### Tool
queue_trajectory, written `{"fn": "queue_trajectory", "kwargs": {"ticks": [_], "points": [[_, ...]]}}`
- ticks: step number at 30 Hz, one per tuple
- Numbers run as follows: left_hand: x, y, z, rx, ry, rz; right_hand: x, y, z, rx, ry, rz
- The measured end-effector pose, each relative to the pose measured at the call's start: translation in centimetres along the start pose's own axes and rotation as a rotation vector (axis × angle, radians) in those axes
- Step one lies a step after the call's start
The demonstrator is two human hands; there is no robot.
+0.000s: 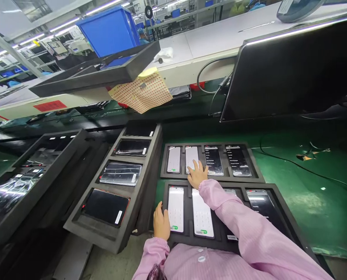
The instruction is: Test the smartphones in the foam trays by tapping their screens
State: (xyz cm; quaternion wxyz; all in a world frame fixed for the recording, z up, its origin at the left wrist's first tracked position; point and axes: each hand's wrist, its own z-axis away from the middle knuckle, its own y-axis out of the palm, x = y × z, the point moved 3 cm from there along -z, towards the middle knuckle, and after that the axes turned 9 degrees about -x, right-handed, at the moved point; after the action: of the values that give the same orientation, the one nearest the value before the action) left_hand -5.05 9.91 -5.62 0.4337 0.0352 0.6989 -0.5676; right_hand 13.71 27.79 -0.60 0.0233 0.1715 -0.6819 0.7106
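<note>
My right hand (198, 175) reaches over the far foam tray (167, 177), fingers spread at the lower part of the second phone (191, 152), whose screen is white. Left of it lies another lit phone (174, 159); to the right, two phones (213, 159) show dark menus. My left hand (162, 223) rests at the left edge of the near foam tray (188, 231), fingers stretched and holding nothing. That tray bears a white-screened phone (176, 208), a second white one (202, 217) and a dark-menu phone (259, 202). My right sleeve partly hides another phone between them.
Stacked foam trays (154, 163) with dark phones stand to the left, and another phone tray (45, 171) farther left. A black monitor (290, 70) overhangs the green mat (304, 198) at the right. A tilted tray (97, 79) sits on the shelf above, before a blue bin (106, 33).
</note>
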Motion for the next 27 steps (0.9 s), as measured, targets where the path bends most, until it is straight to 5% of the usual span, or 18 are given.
{"fn": "queue_trajectory", "kwargs": {"ticks": [8,14,21,27], "points": [[0.5,0.1,0.1,-0.016,-0.017,0.042,-1.4,-0.5,0.4,-0.124,0.172,0.068],[0.3,-0.1,0.0,-0.001,-0.03,0.014,0.5,0.3,0.1,-0.048,0.006,-0.002],[0.5,0.0,0.0,-0.009,-0.022,0.031,-1.1,-0.6,0.0,-0.137,0.171,0.055],[0.8,0.2,0.1,-0.013,-0.027,0.027,-0.5,0.1,-0.8,-0.123,0.101,0.034]]}}
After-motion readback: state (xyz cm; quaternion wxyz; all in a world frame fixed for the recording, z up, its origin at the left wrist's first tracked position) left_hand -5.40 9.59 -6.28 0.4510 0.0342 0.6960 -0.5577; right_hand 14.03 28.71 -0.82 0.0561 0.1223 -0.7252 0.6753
